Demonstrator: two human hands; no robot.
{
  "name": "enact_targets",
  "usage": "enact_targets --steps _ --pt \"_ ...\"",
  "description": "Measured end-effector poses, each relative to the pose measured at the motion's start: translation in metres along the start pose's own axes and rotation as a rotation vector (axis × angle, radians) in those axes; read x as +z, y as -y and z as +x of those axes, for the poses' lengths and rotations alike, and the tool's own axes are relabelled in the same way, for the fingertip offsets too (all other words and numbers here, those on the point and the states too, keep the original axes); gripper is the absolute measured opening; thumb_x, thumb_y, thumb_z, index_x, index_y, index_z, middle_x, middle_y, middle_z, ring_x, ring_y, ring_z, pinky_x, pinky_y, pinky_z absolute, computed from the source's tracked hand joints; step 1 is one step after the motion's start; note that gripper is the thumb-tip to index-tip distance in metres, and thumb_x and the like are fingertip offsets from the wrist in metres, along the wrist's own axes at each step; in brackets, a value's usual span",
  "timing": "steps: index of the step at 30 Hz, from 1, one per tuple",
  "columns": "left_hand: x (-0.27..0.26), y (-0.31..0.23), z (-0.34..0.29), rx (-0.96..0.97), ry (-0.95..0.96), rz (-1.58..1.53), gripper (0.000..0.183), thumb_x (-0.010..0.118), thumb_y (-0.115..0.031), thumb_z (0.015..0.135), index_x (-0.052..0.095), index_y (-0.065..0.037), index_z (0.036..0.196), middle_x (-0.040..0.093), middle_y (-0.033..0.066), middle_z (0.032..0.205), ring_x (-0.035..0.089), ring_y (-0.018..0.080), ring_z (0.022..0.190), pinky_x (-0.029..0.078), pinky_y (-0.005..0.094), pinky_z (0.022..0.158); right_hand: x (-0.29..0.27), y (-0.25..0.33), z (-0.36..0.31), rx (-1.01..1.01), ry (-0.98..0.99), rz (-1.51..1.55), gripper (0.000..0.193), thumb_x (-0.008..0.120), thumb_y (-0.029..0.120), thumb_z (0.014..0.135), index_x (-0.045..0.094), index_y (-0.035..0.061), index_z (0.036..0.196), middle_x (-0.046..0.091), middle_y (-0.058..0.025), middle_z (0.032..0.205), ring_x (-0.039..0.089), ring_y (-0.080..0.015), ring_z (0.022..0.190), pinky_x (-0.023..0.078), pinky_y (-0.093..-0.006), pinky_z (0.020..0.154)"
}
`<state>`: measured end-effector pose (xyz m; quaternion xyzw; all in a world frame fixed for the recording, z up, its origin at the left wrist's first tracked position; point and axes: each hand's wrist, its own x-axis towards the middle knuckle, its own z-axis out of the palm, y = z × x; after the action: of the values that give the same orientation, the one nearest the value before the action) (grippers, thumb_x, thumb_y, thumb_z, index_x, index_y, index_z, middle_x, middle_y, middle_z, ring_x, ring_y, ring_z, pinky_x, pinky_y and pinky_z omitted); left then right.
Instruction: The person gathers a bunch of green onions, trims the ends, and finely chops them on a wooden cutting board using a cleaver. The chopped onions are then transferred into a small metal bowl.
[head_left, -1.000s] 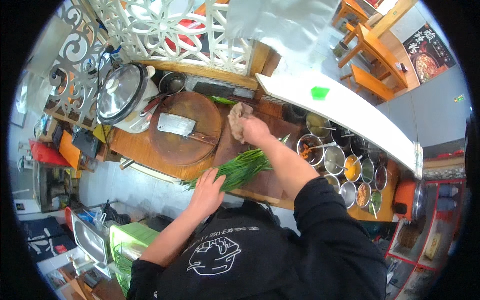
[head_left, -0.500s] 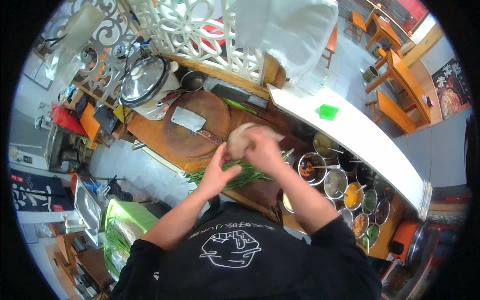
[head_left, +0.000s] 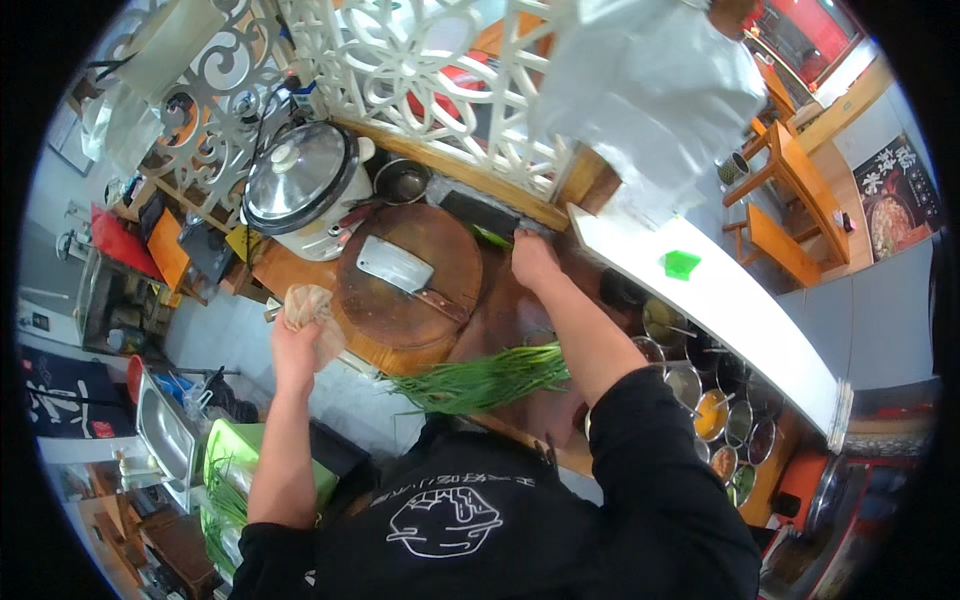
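My left hand is closed around a crumpled beige cloth, off the left edge of the counter. Forward and to the right, my right hand is closed at the end of a dark rectangular thing with a green strip beside it; what its fingers grip is hidden. Between my hands, a cleaver with a wooden handle lies flat on the round chopping board. A bunch of long green chives or scallions is spread along the counter's near side.
A large lidded cooker and a small metal pot stand behind the board. Several metal bowls of sauces and toppings, one with orange sauce, fill the right side beside a white ledge. Left below sits a light-green bin.
My hands were close together over the chives, the right one on the cloth. Now the cloth is in my left hand, moved left, and my right hand has reached forward to the dark thing.
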<state>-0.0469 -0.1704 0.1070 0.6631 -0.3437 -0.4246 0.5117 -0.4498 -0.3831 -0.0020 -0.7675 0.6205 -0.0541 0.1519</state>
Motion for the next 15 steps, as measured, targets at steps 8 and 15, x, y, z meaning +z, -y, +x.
enact_targets --steps 8,15 --pt "-0.026 0.002 0.071 0.353 -0.079 0.594 0.065 0.07 -0.003 0.089 0.05 0.003 0.151 0.054 0.0232 0.152 0.055 0.0384 0.139 0.046 0.0423 0.116 0.0 0.026 0.025 0.09 0.142 -0.225 0.034 0.046 0.012 0.106 0.06 0.0032 0.136 0.067 -0.0232 0.136 0.063 -0.0438 0.127 0.053 -0.0527 0.105" --pt "0.027 0.021 0.014 0.51 0.259 0.693 0.053 0.073 -0.007 0.088 0.06 0.002 0.139 0.053 0.0278 0.152 0.049 0.0438 0.143 0.04 0.0481 0.122 -0.062 0.066 -0.059 0.049 -0.019 -0.112 0.04 0.057 0.006 0.095 0.061 0.0037 0.135 0.068 -0.0223 0.129 0.062 -0.0427 0.124 0.056 -0.0508 0.1"
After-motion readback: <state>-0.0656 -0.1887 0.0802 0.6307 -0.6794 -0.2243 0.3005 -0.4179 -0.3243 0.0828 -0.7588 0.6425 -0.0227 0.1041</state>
